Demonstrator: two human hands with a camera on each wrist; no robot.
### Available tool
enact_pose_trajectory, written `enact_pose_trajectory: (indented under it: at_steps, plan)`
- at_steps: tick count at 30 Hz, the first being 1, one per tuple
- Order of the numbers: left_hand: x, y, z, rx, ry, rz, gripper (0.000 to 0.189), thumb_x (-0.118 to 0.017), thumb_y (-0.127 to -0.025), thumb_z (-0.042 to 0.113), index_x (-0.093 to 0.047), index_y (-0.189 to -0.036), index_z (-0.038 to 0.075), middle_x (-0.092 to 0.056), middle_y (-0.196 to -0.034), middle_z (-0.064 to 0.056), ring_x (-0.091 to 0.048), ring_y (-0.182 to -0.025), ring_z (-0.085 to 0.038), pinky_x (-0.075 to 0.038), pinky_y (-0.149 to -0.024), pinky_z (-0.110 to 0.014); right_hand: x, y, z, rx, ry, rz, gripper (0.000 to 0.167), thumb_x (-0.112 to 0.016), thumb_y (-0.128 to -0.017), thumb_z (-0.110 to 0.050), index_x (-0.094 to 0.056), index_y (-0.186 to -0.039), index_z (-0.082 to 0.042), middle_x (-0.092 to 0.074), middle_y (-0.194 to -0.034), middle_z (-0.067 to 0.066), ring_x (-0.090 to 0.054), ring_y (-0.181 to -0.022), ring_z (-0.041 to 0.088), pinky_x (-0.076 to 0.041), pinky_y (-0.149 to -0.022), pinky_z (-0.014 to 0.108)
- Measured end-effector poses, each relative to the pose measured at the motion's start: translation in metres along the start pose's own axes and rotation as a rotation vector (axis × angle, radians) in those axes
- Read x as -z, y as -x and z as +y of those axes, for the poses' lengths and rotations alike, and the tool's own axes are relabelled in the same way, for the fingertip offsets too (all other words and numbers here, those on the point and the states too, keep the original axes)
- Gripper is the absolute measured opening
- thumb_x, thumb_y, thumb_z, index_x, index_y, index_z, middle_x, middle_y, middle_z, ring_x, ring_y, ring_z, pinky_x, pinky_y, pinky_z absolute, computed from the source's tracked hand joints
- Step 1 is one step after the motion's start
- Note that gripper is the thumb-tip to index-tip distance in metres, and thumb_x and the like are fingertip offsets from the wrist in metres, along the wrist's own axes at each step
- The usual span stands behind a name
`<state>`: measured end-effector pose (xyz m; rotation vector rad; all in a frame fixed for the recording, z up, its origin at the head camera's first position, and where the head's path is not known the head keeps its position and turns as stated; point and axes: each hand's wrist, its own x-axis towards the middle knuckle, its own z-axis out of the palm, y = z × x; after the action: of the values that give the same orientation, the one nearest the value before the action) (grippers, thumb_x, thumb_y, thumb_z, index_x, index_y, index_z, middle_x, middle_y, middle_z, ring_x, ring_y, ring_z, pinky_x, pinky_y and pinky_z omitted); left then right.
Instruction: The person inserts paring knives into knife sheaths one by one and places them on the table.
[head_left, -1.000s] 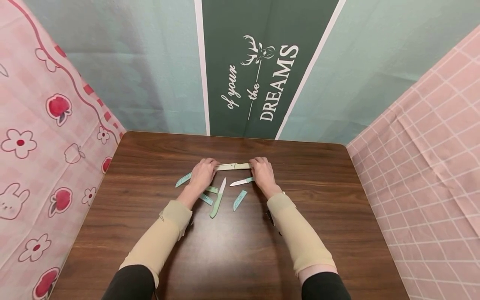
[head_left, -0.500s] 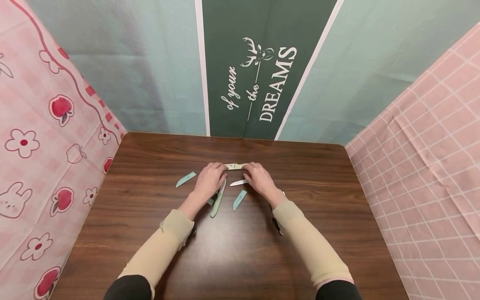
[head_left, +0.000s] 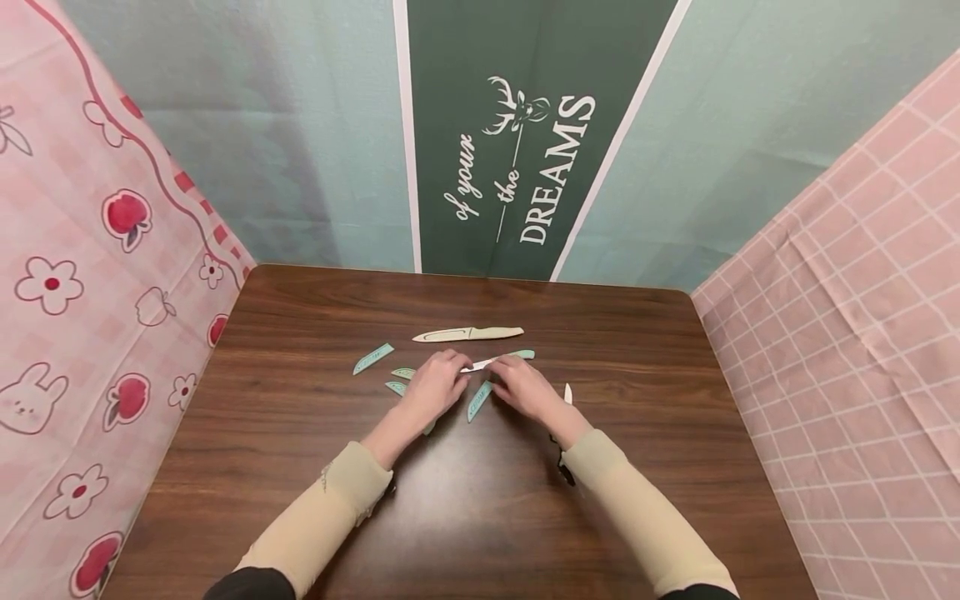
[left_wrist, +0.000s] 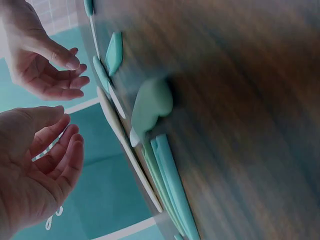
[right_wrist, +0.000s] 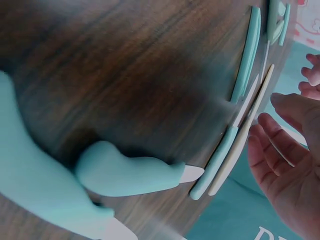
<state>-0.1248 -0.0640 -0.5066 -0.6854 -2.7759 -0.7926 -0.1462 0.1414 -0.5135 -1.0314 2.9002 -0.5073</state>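
My left hand (head_left: 435,383) and right hand (head_left: 522,385) hover over the table's middle, fingers loosely bent and holding nothing in the wrist views. Just beyond them lies a cream knife (head_left: 491,332) with its blade in a cream sheath (head_left: 441,336). Between my hands in the head view is the white blade of a teal-handled knife (right_wrist: 215,162). A teal sheath (head_left: 479,402) lies between my hands on the near side. Beneath my left hand, a green-handled knife (left_wrist: 152,105) is mostly hidden in the head view.
Left of my left hand lie a teal sheath (head_left: 372,358), a green sheath (head_left: 403,373) and another teal sheath (head_left: 395,387). A white blade (head_left: 567,393) shows beside my right wrist. The right wrist view has more teal handles close by. Fabric hangs around the wooden table (head_left: 645,358).
Both hands have left the cream knife and its sheath, moving inward and nearer the body. The sheathed cream knife stays lying at the back.
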Motion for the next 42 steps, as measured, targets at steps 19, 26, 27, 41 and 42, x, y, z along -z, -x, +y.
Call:
enact_pose_trajectory:
  at_steps: [19,26,27,41,42]
  plan:
    - [-0.026,0.019,0.016,0.058,0.006,-0.094,0.027,-0.078,-0.084,0.013,-0.065,-0.106,0.004,-0.069,-0.102,-0.013,-0.070,-0.093,-0.032,-0.057,-0.078,-0.042,-0.025,0.014,0.004,0.068,-0.003,0.077,0.036,-0.078,-0.081,-0.003,-0.068,-0.115,-0.003,-0.065,-0.115,0.014,-0.063,-0.107,0.032,-0.052,-0.096,0.045]
    - [-0.036,0.023,0.014,0.064,0.010,-0.076,0.034,-0.082,-0.080,0.011,-0.062,-0.105,0.000,-0.067,-0.097,-0.015,-0.069,-0.087,-0.034,-0.056,-0.074,-0.044,-0.034,0.012,0.004,0.082,0.024,0.089,0.037,-0.076,-0.083,-0.001,-0.069,-0.119,-0.004,-0.066,-0.117,0.013,-0.063,-0.110,0.031,-0.050,-0.100,0.044]
    - [-0.037,0.023,0.014,0.062,0.006,-0.073,0.034,-0.083,-0.079,0.011,-0.061,-0.104,0.000,-0.067,-0.096,-0.015,-0.069,-0.086,-0.033,-0.056,-0.073,-0.043,-0.034,0.012,0.004,0.086,0.028,0.094,0.034,-0.075,-0.083,0.000,-0.070,-0.117,-0.004,-0.066,-0.117,0.012,-0.063,-0.110,0.031,-0.050,-0.100,0.044]
    - [-0.040,0.023,0.015,0.111,0.003,-0.105,0.028,-0.083,-0.077,0.009,-0.065,-0.098,0.004,-0.068,-0.088,-0.010,-0.069,-0.080,-0.029,-0.055,-0.067,-0.039,-0.033,0.012,-0.001,0.085,-0.029,0.115,0.019,-0.075,-0.082,0.004,-0.071,-0.099,-0.003,-0.066,-0.106,0.013,-0.063,-0.100,0.030,-0.053,-0.091,0.042]
    - [-0.040,0.023,0.015,0.110,0.003,-0.108,0.027,-0.082,-0.077,0.007,-0.065,-0.098,0.004,-0.068,-0.089,-0.010,-0.069,-0.080,-0.029,-0.055,-0.067,-0.039,-0.033,0.012,-0.002,0.081,-0.035,0.109,0.018,-0.075,-0.082,0.004,-0.071,-0.097,-0.004,-0.065,-0.104,0.012,-0.063,-0.098,0.028,-0.054,-0.089,0.041]
